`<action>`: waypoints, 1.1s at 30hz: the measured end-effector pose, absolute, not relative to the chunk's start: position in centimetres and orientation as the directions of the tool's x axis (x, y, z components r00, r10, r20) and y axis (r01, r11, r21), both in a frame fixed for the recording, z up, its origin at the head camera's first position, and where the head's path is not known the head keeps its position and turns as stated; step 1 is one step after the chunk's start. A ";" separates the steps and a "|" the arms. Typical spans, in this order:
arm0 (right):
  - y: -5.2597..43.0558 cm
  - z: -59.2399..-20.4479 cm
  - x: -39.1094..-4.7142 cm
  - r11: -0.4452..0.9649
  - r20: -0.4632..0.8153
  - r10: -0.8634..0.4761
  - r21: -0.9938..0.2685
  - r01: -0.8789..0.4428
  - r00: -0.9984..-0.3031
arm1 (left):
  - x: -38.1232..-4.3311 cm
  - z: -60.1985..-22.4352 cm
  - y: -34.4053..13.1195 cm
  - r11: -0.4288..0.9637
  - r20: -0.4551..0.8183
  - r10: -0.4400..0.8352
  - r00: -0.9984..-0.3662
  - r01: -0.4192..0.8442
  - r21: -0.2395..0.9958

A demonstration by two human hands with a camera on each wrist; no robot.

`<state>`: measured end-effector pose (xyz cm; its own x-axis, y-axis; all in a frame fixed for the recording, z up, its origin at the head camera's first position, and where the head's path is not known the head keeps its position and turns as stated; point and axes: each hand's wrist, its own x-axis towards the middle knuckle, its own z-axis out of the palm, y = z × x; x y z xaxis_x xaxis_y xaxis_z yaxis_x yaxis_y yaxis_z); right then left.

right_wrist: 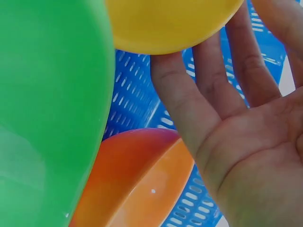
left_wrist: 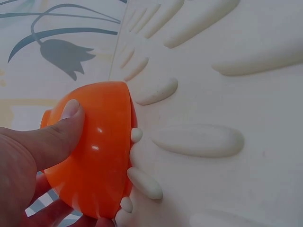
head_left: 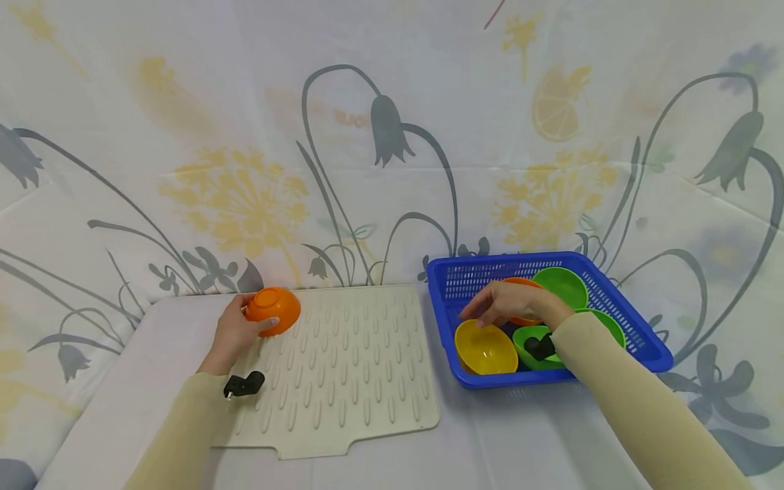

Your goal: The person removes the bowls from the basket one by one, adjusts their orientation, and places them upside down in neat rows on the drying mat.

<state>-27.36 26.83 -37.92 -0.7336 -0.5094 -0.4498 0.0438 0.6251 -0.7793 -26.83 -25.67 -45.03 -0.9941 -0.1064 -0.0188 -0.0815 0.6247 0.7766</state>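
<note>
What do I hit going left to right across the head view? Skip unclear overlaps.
Left hand → orange bowl it holds → yellow bowl in the blue basket → green bowl at the basket's back → rightmost green bowl.

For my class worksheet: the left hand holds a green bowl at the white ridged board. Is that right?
Not quite: the bowl is orange, as the head view shows; the left hand does hold it at the white ridged board.
</note>
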 end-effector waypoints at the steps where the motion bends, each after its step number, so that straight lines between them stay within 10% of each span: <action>1: 26.8 -37.9 -27.4 0.627 -0.451 -0.511 -0.778 0.042 -0.732 | -26.8 -45.0 -25.7 0.626 -0.019 -0.106 -0.994 -0.081 0.776; 33: 27.2 -34.7 -27.0 0.709 -0.467 -0.445 -0.705 0.018 -0.764 | -26.5 -44.7 -25.5 0.632 -0.025 -0.099 -0.995 -0.082 0.771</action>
<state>-27.04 27.23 -34.75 -0.7645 -0.4446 -0.4668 0.0178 0.7093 -0.7047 -26.52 -25.51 -44.66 -0.9948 -0.0985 -0.0250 -0.0819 0.6316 0.7709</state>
